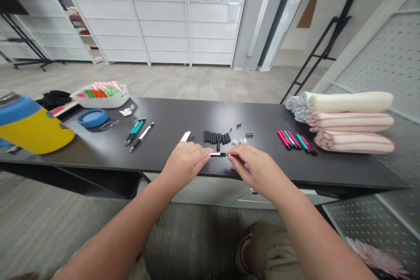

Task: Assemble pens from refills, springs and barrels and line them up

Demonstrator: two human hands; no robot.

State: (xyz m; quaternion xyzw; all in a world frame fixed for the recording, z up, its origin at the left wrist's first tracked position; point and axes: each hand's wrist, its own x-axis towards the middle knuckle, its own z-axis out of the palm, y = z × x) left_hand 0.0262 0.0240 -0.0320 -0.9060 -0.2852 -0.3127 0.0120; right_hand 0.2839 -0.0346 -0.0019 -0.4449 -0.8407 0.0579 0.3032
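Observation:
Near the desk's front edge, a white and black pen (pixel 219 155) lies level between my two hands. My left hand (pixel 187 161) is closed on its white end. With thumb and forefinger, my right hand (pixel 254 167) pinches the pen's other end; a small metallic bit shows at those fingertips. Just beyond the pen lies a row of black grip sleeves (pixel 216 137). White barrels (pixel 185 136) lie by my left hand, with small springs (pixel 191 138) beside them. Small clear pieces (pixel 243 141) and metal tips (pixel 249 134) lie past my right hand.
Whole pens (pixel 141 135) lie on the left, near a blue lid (pixel 92 118) and a white basket (pixel 108 102) of wrapped items. A yellow and blue container (pixel 36 127) stands far left. On the right are pink and teal barrels (pixel 297 141) and rolled towels (pixel 352 120).

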